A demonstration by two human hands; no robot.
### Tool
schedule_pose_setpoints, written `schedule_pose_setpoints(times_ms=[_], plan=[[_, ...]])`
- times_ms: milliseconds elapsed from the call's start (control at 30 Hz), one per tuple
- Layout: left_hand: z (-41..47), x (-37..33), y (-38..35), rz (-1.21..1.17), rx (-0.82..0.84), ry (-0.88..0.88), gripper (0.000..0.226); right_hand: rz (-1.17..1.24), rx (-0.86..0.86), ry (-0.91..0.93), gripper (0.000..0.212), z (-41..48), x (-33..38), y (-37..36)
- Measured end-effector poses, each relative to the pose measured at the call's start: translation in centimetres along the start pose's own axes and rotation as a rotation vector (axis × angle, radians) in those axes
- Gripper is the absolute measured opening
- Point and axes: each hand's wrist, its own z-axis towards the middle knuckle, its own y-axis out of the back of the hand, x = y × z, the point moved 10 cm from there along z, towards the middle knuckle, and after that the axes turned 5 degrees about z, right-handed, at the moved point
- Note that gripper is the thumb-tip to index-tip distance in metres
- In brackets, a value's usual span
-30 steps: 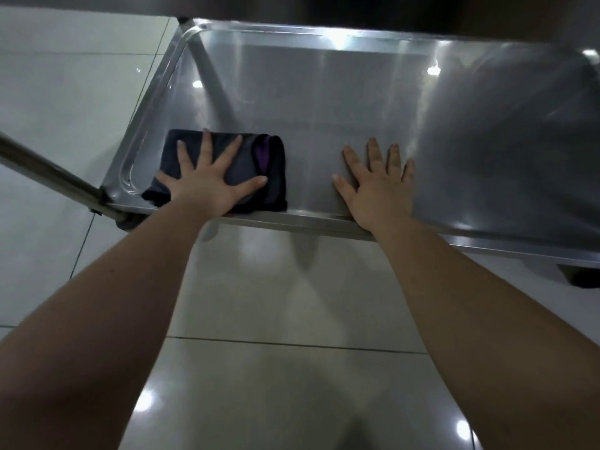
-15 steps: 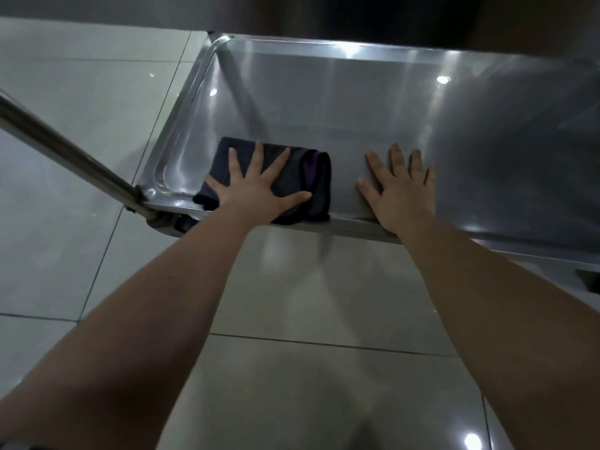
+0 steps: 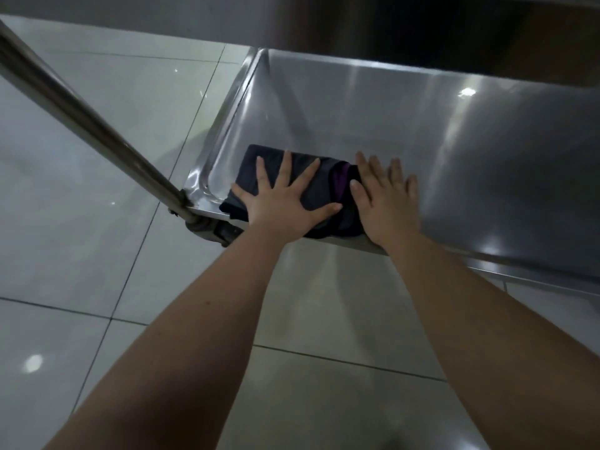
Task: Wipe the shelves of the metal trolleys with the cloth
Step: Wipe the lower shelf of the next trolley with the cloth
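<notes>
A folded dark cloth (image 3: 324, 186) with a purple strip lies in the near left corner of the metal trolley's lower shelf (image 3: 454, 141). My left hand (image 3: 282, 206) presses flat on the cloth with its fingers spread. My right hand (image 3: 386, 199) lies flat on the shelf right beside it, its thumb and first finger touching the cloth's right edge. The cloth's near edge hangs slightly over the shelf's front rim.
The trolley's round metal post (image 3: 87, 125) slants from the top left down to the shelf corner, above a caster wheel (image 3: 214, 230). A dark upper shelf (image 3: 454, 34) overhangs the back. Glossy floor tiles (image 3: 97, 287) lie to the left and below.
My right hand has slid left until it touches the cloth's right edge. My left hand stays pressed on the cloth. The view has shifted left, and the post looms closer.
</notes>
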Motion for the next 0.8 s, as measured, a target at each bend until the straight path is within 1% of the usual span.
schedule_pose_setpoints(times_ms=[67,167,233,400,533,800], plan=[[0.5,1.8,0.3,0.002,-0.004,0.02,0.094,-0.053,-0.001,0.011,0.058,0.1,-0.1,0.2],[1.4,6.0,0.8,0.004,-0.014,0.085,0.098,-0.15,0.04,0.014,0.059,0.0,0.2,-0.2],[2.2,7.0,0.8,0.018,0.0,0.079,0.1,-0.189,0.065,-0.001,0.058,-0.1,0.1,-0.6],[5.2,6.2,2.1,0.011,-0.026,0.073,0.099,-0.216,0.086,-0.004,0.057,-0.1,-0.1,-0.6],[6.8,6.0,2.8,0.033,0.007,0.06,0.098,-0.203,0.089,-0.005,0.057,0.0,0.0,-0.4],[0.9,4.5,-0.2,0.041,0.068,0.075,0.109,-0.207,0.09,0.001,0.057,-0.5,0.2,-0.6]])
